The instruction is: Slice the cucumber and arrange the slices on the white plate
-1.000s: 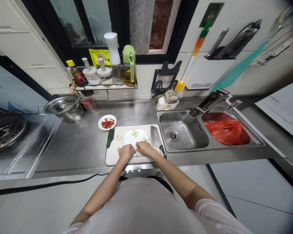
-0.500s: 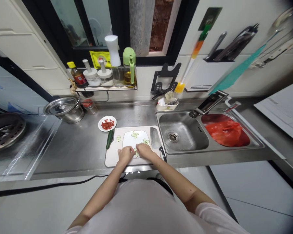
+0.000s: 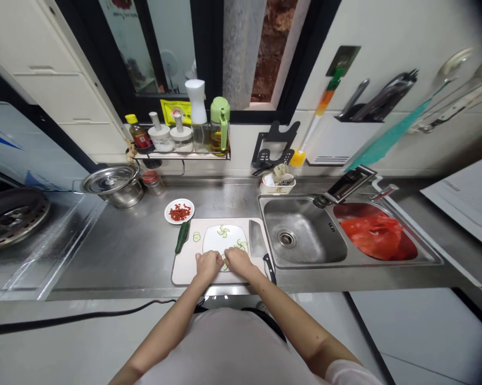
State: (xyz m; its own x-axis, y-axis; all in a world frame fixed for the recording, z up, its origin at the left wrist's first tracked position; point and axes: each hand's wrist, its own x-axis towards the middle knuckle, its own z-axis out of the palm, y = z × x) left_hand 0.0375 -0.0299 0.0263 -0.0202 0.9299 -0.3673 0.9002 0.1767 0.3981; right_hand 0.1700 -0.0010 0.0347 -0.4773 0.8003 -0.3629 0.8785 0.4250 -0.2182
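Observation:
A white squarish plate (image 3: 214, 240) lies on a pale cutting board (image 3: 188, 267), with thin cucumber slices (image 3: 224, 231) fanned into small pinwheels on it. My left hand (image 3: 209, 266) and my right hand (image 3: 239, 263) meet over the plate's near edge, fingers curled and pinched. Between them shows part of the nearest fan of slices; whatever the fingertips hold is hidden. A cleaver (image 3: 257, 239) with a black handle rests on the board's right side. Loose cucumber slices (image 3: 196, 236) lie left of the plate, near a piece of cucumber (image 3: 182, 238) at the board's left edge.
Behind the board stands a small plate (image 3: 166, 212) of red berries. A lidded steel pot (image 3: 124, 195) and a jar (image 3: 154, 184) are at the back left. To the right is a double sink (image 3: 305, 251) with a red bag (image 3: 372, 238). Seasoning bottles fill a wall rack (image 3: 185, 155).
The view has tilted up a little, so everything sits lower in the picture. Both hands stay at the plate's near edge, with only slight finger movement.

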